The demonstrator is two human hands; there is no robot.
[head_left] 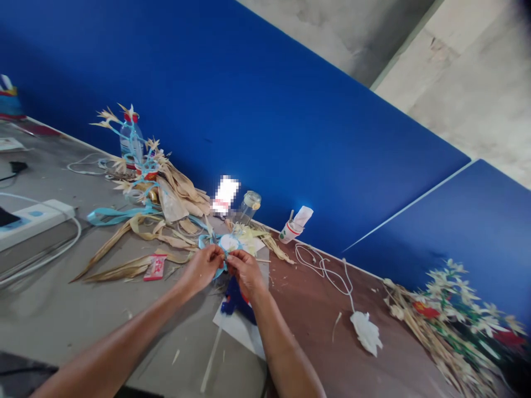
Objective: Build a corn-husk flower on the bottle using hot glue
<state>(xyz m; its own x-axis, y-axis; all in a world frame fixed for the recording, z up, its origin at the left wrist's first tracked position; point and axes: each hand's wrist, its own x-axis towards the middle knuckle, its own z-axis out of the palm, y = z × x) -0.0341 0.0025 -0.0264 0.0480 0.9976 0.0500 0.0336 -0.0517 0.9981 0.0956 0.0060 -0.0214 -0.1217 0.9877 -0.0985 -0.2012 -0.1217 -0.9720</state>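
My left hand (204, 266) and my right hand (244, 269) meet over the table, fingers pinched together on a light blue ribbon (224, 255) beside a small pale husk flower (230, 242). The ribbon trails left across the table to a wider blue band (112, 214). Dried corn husk strips (124, 265) lie just left of my left hand. Under my right wrist sits a dark blue object (236, 301) on white paper (238, 329).
A water bottle (130, 141) wrapped in husk flowers and ribbon stands at the back. A glass jar (250, 205), a paper cup (290, 229), a white cord (327, 271), a white power strip (33, 218) and a bunch of finished flowers (452, 315) lie around. A blue partition (290, 121) backs the table.
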